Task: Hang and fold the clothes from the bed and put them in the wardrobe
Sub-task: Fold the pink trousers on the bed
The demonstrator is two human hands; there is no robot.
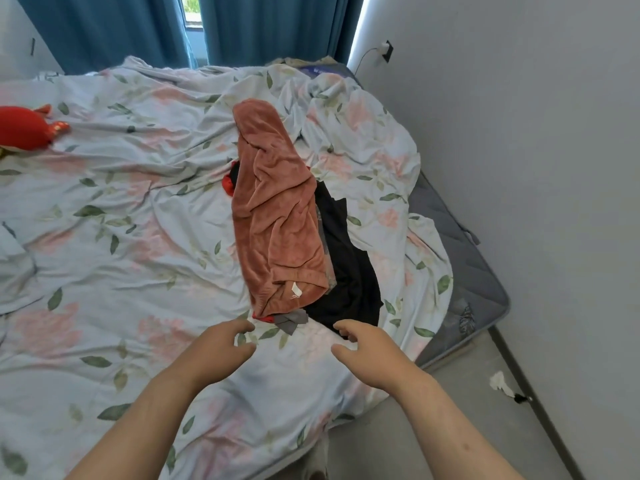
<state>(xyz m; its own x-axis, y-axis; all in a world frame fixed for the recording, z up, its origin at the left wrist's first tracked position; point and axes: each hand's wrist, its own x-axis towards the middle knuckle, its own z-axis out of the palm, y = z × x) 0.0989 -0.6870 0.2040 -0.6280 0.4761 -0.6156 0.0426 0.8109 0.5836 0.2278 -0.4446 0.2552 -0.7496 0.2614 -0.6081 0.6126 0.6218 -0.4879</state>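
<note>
Both hands, left hand [221, 348] and right hand [370, 351], are hovering spread and empty just below the pink garment [277, 209].

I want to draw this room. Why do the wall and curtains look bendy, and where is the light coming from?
Head view: the wide lens bends the wall and curtains near the edges; daylight comes through the curtain gap; the pink garment looks sharp, with soft shadows.

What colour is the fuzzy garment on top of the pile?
Dusty pink garment, clearest in the head view.
</note>
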